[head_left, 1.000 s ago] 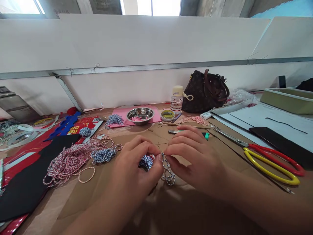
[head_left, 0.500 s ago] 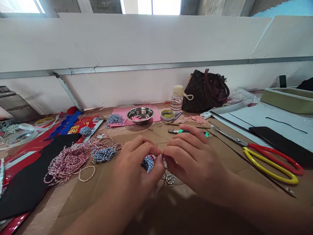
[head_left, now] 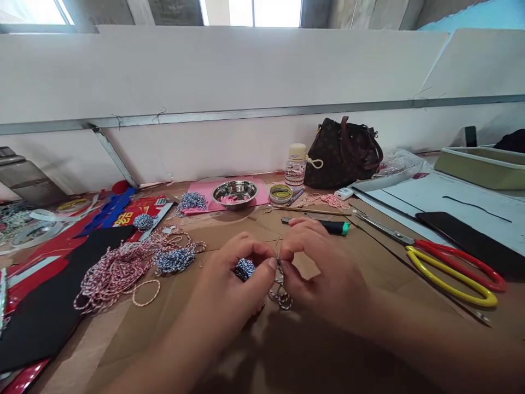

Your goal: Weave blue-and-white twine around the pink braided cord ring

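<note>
Above the cardboard (head_left: 172,323), my left hand (head_left: 241,284) and my right hand (head_left: 324,268) meet fingertip to fingertip. Both pinch a thin black-and-white cord (head_left: 282,300), whose loops hang beneath the fingers. A fine end sticks up between the fingertips; the exact point of grip is too small to make out. Behind my left thumb shows part of a blue-and-white cord bundle (head_left: 245,269), mostly hidden by the hand. Beyond my right hand lies a utility knife (head_left: 334,227) with a black and green handle.
To the left lie a red-and-white cord heap (head_left: 118,273) and a blue-and-white bundle (head_left: 174,260). A steel bowl (head_left: 235,194) with pink pieces sits at the back, near a bottle (head_left: 296,169) and handbag (head_left: 344,156). Scissors (head_left: 451,268) and a black phone (head_left: 471,241) lie right.
My right hand's fingers have curled back and drawn slightly right, uncovering more of the utility knife. My left thumb has shifted upward, and the fingertips still meet at the cord.
</note>
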Demonstrator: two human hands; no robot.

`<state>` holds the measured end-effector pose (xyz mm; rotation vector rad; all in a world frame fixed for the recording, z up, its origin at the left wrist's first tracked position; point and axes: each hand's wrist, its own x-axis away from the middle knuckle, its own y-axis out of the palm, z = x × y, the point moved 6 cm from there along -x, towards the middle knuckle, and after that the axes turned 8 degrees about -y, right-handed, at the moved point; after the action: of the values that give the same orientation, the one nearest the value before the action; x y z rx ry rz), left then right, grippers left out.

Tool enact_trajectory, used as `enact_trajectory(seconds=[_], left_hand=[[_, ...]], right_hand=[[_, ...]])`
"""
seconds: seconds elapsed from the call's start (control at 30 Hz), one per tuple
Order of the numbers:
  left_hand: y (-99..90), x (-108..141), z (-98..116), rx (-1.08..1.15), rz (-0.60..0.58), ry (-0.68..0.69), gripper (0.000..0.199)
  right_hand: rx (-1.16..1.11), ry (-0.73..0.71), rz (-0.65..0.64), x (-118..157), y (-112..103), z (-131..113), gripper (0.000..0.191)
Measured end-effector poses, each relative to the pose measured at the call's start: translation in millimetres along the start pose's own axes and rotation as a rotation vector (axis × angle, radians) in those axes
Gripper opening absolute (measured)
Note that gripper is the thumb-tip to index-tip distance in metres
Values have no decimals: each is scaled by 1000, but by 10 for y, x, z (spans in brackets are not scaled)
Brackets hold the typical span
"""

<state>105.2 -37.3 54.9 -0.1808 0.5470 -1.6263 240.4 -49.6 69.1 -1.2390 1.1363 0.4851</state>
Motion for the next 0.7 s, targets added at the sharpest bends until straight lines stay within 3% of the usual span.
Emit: enact_trajectory(seconds=[0.13, 0.43, 0.7], left_hand=[[-16, -36, -82, 16, -30, -83, 14], [-83, -2, 50, -226, 117, 124, 12], [-59, 70, 72, -445, 176, 227, 12]], right_hand=[[-60, 50, -43, -2, 21, 39, 11], [179, -168, -137, -32, -24, -25, 10], [338, -210, -223, -22, -19, -149, 8]])
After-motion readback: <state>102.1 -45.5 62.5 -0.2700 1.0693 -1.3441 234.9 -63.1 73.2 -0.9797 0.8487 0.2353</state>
